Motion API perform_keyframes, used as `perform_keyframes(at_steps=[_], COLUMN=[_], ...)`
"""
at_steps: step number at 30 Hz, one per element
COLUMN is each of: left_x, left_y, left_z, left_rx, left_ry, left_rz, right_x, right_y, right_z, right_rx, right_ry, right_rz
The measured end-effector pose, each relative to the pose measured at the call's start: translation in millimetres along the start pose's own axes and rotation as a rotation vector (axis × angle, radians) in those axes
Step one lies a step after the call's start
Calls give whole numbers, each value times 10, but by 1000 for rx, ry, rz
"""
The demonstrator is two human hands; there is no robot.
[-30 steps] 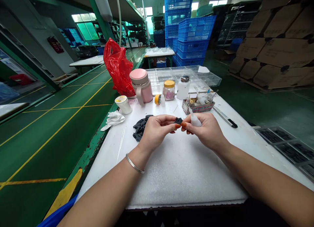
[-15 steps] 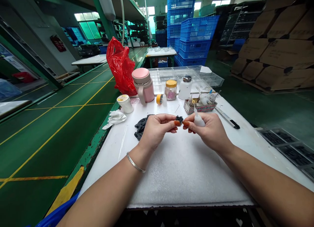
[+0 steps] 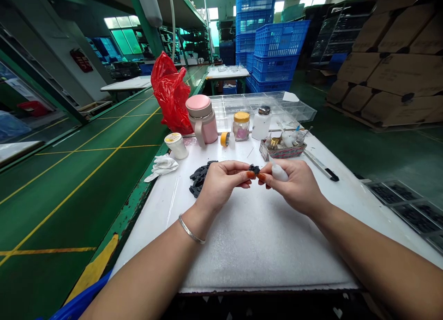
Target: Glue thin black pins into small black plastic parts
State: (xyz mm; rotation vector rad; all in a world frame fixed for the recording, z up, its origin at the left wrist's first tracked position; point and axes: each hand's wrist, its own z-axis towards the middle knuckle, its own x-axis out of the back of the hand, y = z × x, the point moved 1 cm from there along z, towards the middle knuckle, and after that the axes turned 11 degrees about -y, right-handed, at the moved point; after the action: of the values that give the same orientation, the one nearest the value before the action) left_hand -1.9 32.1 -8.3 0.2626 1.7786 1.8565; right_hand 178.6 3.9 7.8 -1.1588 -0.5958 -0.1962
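Note:
Between the fingertips of both hands is a small black plastic part (image 3: 254, 169), held above the white tabletop (image 3: 263, 237). My left hand (image 3: 223, 179) pinches it from the left, thumb and fingers closed. From the right, my right hand (image 3: 292, 179) meets the part with closed thumb and fingertips. That hand also keeps a small white squeeze bottle (image 3: 278, 172) with a thin nozzle tucked in its grip, the nozzle tilted up and to the left. A pile of similar black parts (image 3: 199, 179) lies beside my left hand, partly hidden behind it.
Behind the hands stand a pink mug (image 3: 203, 119), a yellow-lidded jar (image 3: 241, 126), a white dispenser bottle (image 3: 262, 122) and a box of small bottles (image 3: 284, 149). A utility knife (image 3: 321, 165) lies right. White gloves (image 3: 162, 167) and a white tub (image 3: 176, 145) are left.
The squeeze bottle has tipped further to the left, its nozzle now leaning toward the black part. Both hands stay nearly in place, with the part turned slightly between the fingertips.

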Motion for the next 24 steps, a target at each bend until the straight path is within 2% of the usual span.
perform_keyframes(at_steps=[8, 19, 24], left_x=[17, 0, 71], left_y=[0, 8, 18], left_z=[16, 5, 20], left_rx=[2, 8, 8], left_ry=[18, -13, 73], left_rz=[30, 8, -53], right_x=[-14, -8, -10], right_y=[28, 10, -21], right_z=[14, 9, 0], right_rx=[-32, 7, 24], right_ry=[-7, 3, -26], right_rz=[50, 0, -64])
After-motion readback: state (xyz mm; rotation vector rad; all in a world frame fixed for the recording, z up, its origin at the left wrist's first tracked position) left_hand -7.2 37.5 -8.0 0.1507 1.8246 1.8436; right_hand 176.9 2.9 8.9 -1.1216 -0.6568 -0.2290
